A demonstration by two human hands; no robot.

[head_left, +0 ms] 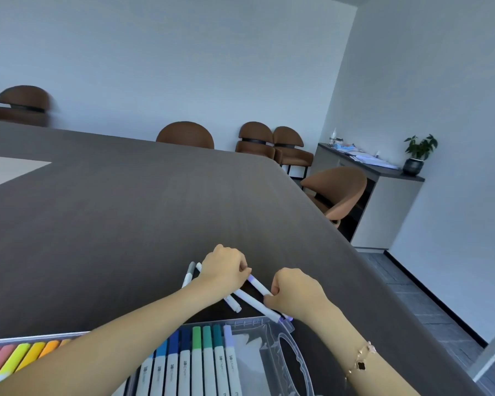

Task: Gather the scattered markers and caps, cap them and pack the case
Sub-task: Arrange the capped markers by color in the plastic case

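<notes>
A: What do you have at the case (280, 332)?

B: I see the clear case at the near edge of the dark table (126, 195), lid open, a row of capped markers (200, 355) lying side by side in it, pinks and yellows at its left end, blues and greens toward its right, with a bare stretch next to the handle

A: Hands?

B: Both just beyond the case. The left hand (225, 267) has its fingers curled and pinches the lilac end of a white marker (259, 285). The right hand (296, 291) is curled too and pinches the other end of that same marker, so it hangs between them, above the table

A: Loose ones?

B: Three more beyond the case. A long white marker (255, 305) lies slanted, its purple tip just at the case's far right corner, partly under the right hand. A short white one (232, 303) lies beside it. A grey-capped one (189, 274) pokes out left of the left wrist

A: Loose caps?

B: I can't tell from here; hands cover that patch
</notes>
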